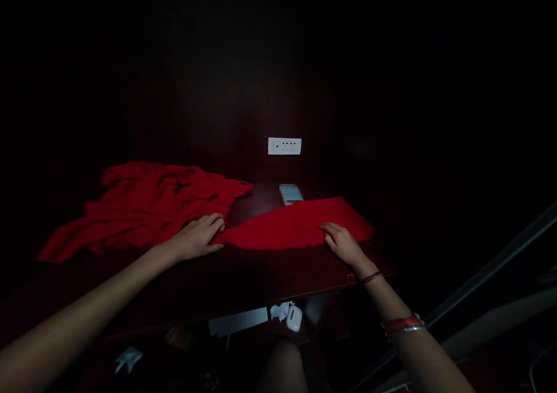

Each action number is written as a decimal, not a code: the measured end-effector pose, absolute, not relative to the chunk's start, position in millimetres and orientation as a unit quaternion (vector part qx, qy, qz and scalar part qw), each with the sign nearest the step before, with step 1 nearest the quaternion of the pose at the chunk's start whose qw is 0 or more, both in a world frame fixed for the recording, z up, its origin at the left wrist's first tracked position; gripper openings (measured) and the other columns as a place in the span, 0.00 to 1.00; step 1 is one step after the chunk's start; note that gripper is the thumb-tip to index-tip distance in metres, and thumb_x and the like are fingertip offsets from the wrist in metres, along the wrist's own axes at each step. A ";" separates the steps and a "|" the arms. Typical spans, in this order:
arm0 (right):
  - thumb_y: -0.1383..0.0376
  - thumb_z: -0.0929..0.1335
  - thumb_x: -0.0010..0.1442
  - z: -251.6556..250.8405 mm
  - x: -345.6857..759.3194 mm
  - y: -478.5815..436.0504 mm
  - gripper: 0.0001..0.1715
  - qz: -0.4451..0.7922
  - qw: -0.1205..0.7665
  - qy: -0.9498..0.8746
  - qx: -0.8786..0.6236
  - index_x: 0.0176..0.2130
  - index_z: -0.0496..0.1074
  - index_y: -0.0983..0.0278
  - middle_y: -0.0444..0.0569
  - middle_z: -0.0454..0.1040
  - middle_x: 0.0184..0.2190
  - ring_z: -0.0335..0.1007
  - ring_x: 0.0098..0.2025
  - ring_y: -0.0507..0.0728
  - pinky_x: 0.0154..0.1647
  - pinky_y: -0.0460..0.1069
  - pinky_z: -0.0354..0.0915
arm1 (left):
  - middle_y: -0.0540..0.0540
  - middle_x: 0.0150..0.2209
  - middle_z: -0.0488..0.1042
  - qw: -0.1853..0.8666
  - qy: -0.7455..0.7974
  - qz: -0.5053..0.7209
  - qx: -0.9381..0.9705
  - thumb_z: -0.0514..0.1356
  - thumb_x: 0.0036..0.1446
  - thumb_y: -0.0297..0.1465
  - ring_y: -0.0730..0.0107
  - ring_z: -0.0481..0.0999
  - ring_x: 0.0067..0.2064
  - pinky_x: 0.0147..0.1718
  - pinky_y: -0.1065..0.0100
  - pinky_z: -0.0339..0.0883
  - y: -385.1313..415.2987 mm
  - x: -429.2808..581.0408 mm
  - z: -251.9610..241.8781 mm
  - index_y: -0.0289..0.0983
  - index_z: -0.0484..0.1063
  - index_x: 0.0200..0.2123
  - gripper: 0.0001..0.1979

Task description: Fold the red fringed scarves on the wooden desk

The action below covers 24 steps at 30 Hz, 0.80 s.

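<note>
A long red cloth (278, 227) lies smoothed out on a dark table. My left hand (198, 236) rests at its narrow left end, thumb and fingers apart, beside a crumpled heap of red fabric (152, 201). Whether the heap and the smooth strip are one piece I cannot tell, since my left hand covers where they meet. On the right part of the strip lies my right hand (343, 245), fingers stretched over the cloth near its front edge. A dark cord and a red and silver bracelet (404, 324) circle my right wrist and forearm.
Behind the strip is a small blurred light-blue item (290, 194). A white wall socket (284, 146) sits above it. Below the table edge, a shelf holds a white earbud case (294, 318), crumpled tissue (281, 310) and a pale flat sheet (239, 321). My knee is underneath.
</note>
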State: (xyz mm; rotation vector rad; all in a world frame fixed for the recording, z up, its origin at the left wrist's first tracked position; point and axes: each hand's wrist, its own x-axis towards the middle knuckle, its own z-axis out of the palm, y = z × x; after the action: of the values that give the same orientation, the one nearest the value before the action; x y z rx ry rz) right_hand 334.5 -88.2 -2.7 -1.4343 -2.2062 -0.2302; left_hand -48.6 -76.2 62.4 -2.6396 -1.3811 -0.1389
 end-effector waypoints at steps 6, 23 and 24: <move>0.69 0.56 0.54 -2.2 336.3 -87.6 0.19 -0.082 0.245 -0.809 -0.528 0.44 0.65 0.67 0.52 0.67 0.43 0.60 0.46 0.55 0.48 0.51 0.56 | 0.46 0.48 0.62 -0.058 -0.476 0.007 -0.878 0.51 0.49 0.33 0.67 0.63 0.47 0.44 0.70 0.57 -82.6 -102.5 49.9 0.37 0.57 0.48 0.20; 0.68 0.56 0.54 -7.9 344.9 -79.9 0.17 -0.100 0.236 -0.808 -0.530 0.41 0.65 0.67 0.53 0.68 0.41 0.62 0.45 0.56 0.46 0.51 0.57 | 0.42 0.36 0.69 0.308 -0.618 0.080 -0.719 0.44 0.51 0.23 0.66 0.66 0.33 0.26 0.70 0.56 -113.3 -155.7 80.4 0.36 0.63 0.41 0.16; 0.68 0.56 0.54 -8.1 345.1 -79.8 0.17 -0.101 0.235 -0.809 -0.529 0.41 0.65 0.67 0.53 0.68 0.41 0.62 0.45 0.56 0.46 0.51 0.57 | 0.42 0.36 0.69 0.325 -0.641 0.073 -0.692 0.43 0.52 0.25 0.67 0.66 0.32 0.24 0.72 0.55 -113.5 -160.2 93.1 0.34 0.63 0.41 0.15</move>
State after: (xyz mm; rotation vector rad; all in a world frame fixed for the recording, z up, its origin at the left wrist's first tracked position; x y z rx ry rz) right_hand 345.1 -79.8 -8.1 -1.4515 -2.2200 -0.2776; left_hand -160.2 -113.5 93.1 -1.8133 -1.6812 0.1903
